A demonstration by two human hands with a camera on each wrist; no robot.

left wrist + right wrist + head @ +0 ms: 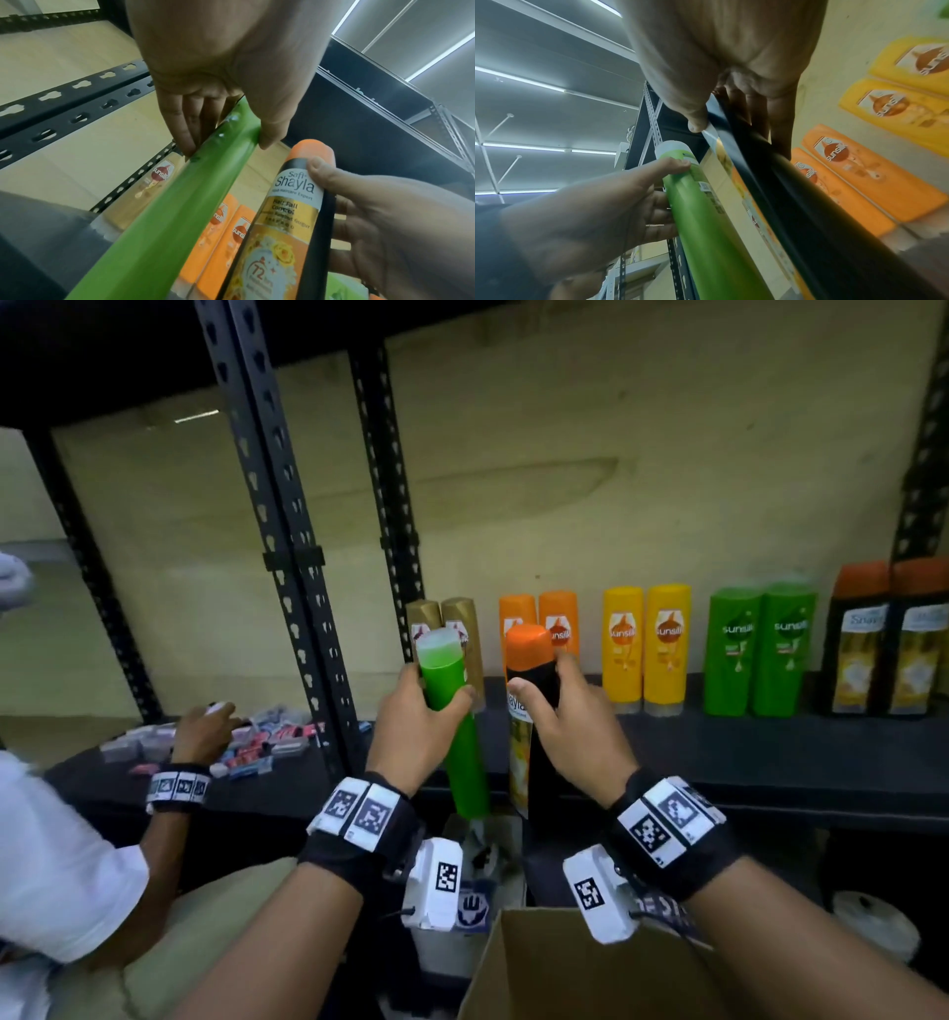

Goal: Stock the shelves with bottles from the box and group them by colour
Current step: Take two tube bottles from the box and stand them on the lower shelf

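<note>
Both hands hold bottles above box (pixel 539 963).
Left hand (pixel 411 726) grips green bottle (pixel 452 711); right hand (pixel 575 737) grips black bottle (pixel 534 690), both upright near shelf (pixel 770 747).

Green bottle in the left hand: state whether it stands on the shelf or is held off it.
Held off it. The left hand grips the green bottle near its cap, in front of the shelf, its base hanging below the shelf edge.
</note>
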